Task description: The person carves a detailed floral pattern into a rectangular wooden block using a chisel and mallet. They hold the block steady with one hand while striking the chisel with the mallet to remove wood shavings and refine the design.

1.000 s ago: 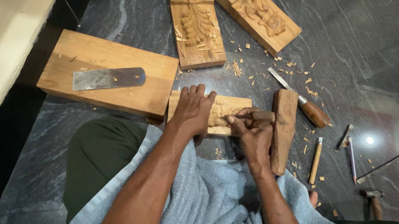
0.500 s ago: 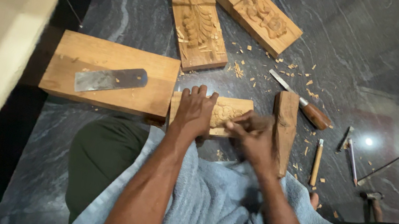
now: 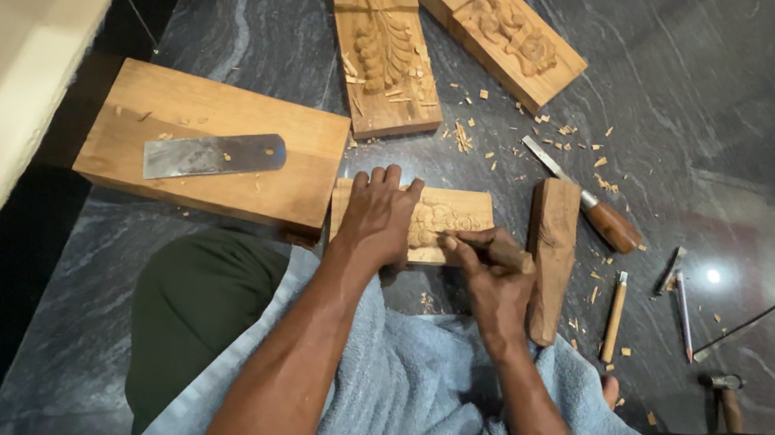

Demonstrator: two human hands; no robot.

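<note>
Down on the dark marble floor (image 3: 234, 14), seated, blue towel (image 3: 402, 401) across the lap. Left hand (image 3: 377, 218) pressed flat on a small carved wood block (image 3: 453, 217), fingers spread and straight, palm down, holding nothing, just pinning. Block lying on the floor right in front of the knees, touching the near corner of a big plain plank (image 3: 205, 147). Right hand (image 3: 497, 281) curled tight round a thin carving tool (image 3: 475, 244), grip closed on its handle, tip pointing left at the relief on the block, just beside the left thumb. Exact contact of the tip with the wood: cannot tell, too small.

On the plank, a flat steel blade (image 3: 212, 155) lying at a slight slant. Just right of the working hand, a wooden mallet (image 3: 552, 256) lying lengthwise on the floor, touching or nearly touching the knuckles. Beyond it, a chisel with a brown handle (image 3: 584, 199), blade aimed up-left. Further right, a slim chisel with a pale handle (image 3: 613, 318), 2 thin metal tools (image 3: 679, 289) and a small hammer (image 3: 726, 394) near the right knee.

Up top, 2 carved panels: leaf panel (image 3: 384, 50) upright in the view, figure panel (image 3: 507, 30) angled beside it, corners close. Wood chips (image 3: 561, 136) scattered between panels and chisels.
</note>
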